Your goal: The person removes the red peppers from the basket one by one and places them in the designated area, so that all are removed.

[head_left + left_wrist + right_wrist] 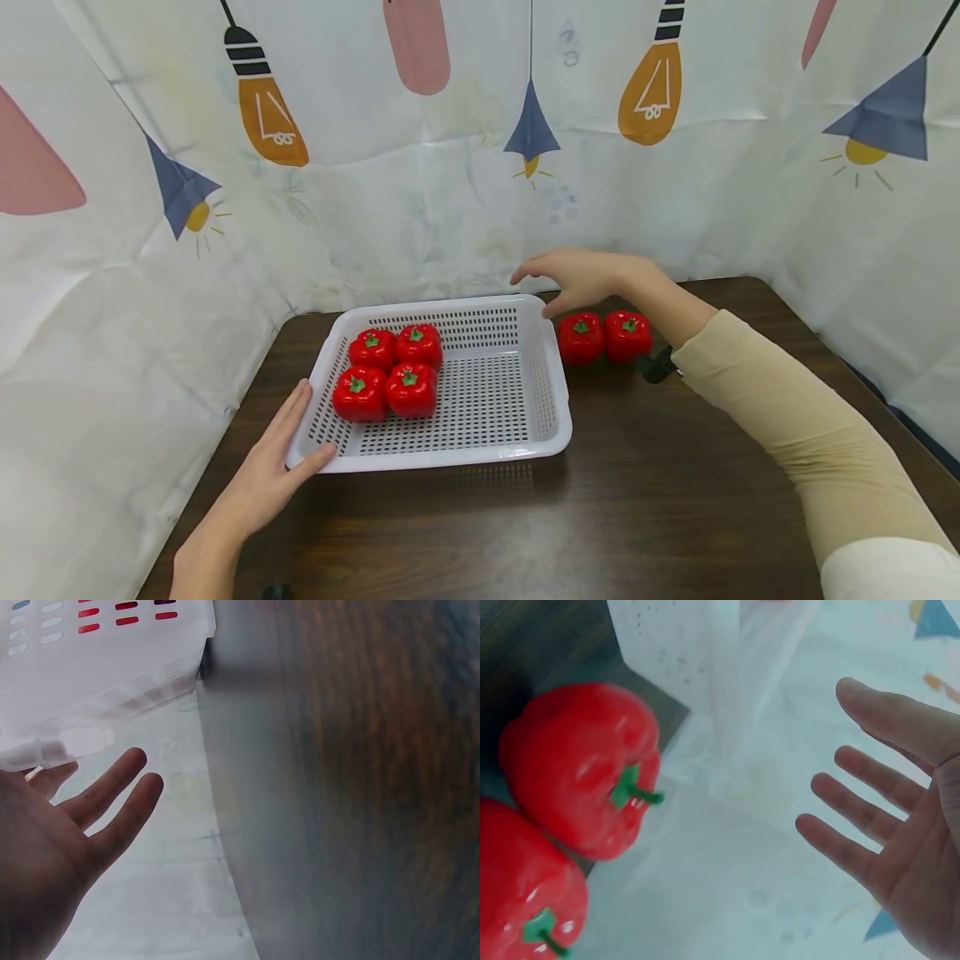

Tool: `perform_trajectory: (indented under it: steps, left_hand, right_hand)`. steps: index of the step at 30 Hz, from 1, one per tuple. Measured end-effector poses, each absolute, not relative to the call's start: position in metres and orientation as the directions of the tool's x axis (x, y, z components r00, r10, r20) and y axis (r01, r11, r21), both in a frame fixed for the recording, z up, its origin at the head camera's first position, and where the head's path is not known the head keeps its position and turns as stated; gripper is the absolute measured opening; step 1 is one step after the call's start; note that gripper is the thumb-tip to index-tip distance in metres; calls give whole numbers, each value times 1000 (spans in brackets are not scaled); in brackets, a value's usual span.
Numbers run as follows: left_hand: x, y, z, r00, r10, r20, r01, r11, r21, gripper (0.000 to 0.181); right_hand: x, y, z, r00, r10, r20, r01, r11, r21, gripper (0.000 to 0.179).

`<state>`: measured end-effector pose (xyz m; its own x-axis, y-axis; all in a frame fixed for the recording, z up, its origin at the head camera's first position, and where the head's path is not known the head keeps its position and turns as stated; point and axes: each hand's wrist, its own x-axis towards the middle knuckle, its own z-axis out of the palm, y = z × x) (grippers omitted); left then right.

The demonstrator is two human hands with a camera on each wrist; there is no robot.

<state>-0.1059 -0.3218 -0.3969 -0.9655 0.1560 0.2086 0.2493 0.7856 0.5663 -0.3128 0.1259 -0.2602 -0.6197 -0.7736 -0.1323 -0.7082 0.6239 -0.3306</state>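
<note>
I find the basket on the table, in the middle of the head view. Four peppers sit stems up, two by two, in its left half; the perforated floor shows to their right. Two loose peppers stand side by side on the table, just right of the basket.

Left hand: fingers extended along the left rim, thumb at the lower-left corner, no grip closed. I judge this adequate for steadying; I would keep the pressure light, since a hard push could slide the basket right into the nearer loose pepper.

Right hand: above the basket's upper-right corner, fingers slightly bent, thumb apart, nothing held. For sound work here I would keep the palm above the rim until it is well clear, then take a pepper by its sides with thumb and fingers (the glossy skin may prove slippery), not by the stem.

One caution: a black device at the right wrist hangs near the right-hand loose pepper. I recommend a higher wrist, lest it knock that pepper.
</note>
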Motion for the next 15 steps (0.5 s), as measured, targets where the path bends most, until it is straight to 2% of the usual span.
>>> perform_trajectory:
  steps: [10,15]
  left_hand:
    - [-107,-320,-397,-969,146,197,234,790,566,94]
    - [-107,-321,-398,-967,151,204,243,782,574,94]
  right_hand:
    - [-308,75,-259,-539,-812,-226,-764,584,-274,55]
    - [-304,50,-266,-463,-858,-222,-815,510,-274,51]
